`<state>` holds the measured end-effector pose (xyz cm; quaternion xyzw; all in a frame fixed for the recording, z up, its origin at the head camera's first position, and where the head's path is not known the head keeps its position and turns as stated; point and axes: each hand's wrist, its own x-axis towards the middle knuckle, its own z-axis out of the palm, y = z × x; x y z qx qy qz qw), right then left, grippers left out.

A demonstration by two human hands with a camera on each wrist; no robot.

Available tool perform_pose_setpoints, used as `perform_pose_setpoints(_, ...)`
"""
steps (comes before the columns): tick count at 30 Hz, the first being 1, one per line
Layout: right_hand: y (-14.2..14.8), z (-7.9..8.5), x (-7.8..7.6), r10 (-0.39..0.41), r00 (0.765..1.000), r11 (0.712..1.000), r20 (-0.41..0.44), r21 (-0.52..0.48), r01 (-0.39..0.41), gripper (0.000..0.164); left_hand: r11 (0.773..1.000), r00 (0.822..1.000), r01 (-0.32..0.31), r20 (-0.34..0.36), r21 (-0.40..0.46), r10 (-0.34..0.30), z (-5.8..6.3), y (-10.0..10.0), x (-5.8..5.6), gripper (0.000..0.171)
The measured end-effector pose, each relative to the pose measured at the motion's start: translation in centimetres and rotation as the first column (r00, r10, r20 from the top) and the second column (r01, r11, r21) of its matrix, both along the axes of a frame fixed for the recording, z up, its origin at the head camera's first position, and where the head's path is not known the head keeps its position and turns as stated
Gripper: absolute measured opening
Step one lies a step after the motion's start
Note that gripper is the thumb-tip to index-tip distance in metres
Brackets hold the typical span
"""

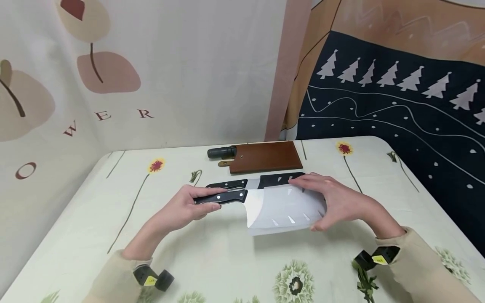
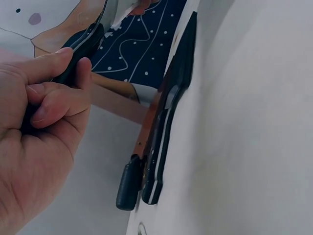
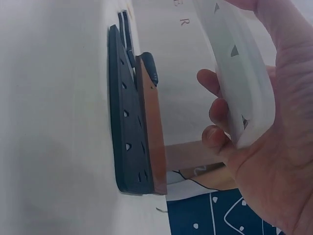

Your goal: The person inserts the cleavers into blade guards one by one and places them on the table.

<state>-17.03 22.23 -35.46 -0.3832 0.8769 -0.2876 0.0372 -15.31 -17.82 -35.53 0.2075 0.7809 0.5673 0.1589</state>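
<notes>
My left hand [image 1: 191,204] holds a cleaver by its black riveted handle [image 1: 232,196], above the table. A strip of bare blade [image 1: 254,206] shows beside the handle. The rest of the blade sits in a translucent white blade cover [image 1: 288,212]. My right hand [image 1: 339,200] grips the cover's far end, thumb at the lower edge and fingers over the top. In the right wrist view the cover [image 3: 244,83] lies between thumb and curled fingertips. Just behind the cleaver, a second knife in a black blade cover [image 3: 124,117] lies on the table, its handle [image 1: 227,184] partly hidden.
Farther back lies a brown leather-like sheath [image 1: 269,156] holding a knife with a dark handle [image 1: 221,152] pointing left. A pale flower-print cloth [image 1: 212,261] covers the table. Printed curtains [image 1: 189,75] hang at its back edge and right side.
</notes>
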Motion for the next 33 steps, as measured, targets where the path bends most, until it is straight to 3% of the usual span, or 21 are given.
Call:
perform_pose_setpoints(11,0.0,-0.3,-0.1,-0.039,0.999,0.999,-0.006,0.023,0.039,0.100,0.997,0.996,-0.078,0.050,-0.005,0.078,-0.4,1.1,1.0,0.044)
perform_pose_setpoints(19,0.1,-0.5,0.1,-0.057,0.998,0.997,0.018,0.044,0.056,0.100,0.996,0.996,-0.082,0.025,-0.019,0.082,-0.4,1.7,1.6,0.044)
perform_pose_setpoints(25,0.3,-0.6,0.5,-0.042,0.999,0.998,0.029,0.040,0.041,0.100,0.996,0.995,-0.083,0.045,-0.020,0.084,-0.7,1.9,1.9,0.044)
perform_pose_setpoints(29,0.4,-1.2,0.9,-0.033,0.999,0.999,0.041,0.030,0.031,0.099,0.997,0.995,-0.068,0.064,-0.029,0.070,-1.2,2.0,2.1,0.044)
perform_pose_setpoints(33,0.4,-2.3,1.1,-0.016,0.999,0.999,0.049,0.028,0.015,0.099,0.995,0.998,-0.050,0.021,-0.089,0.052,-2.2,1.8,2.0,0.042)
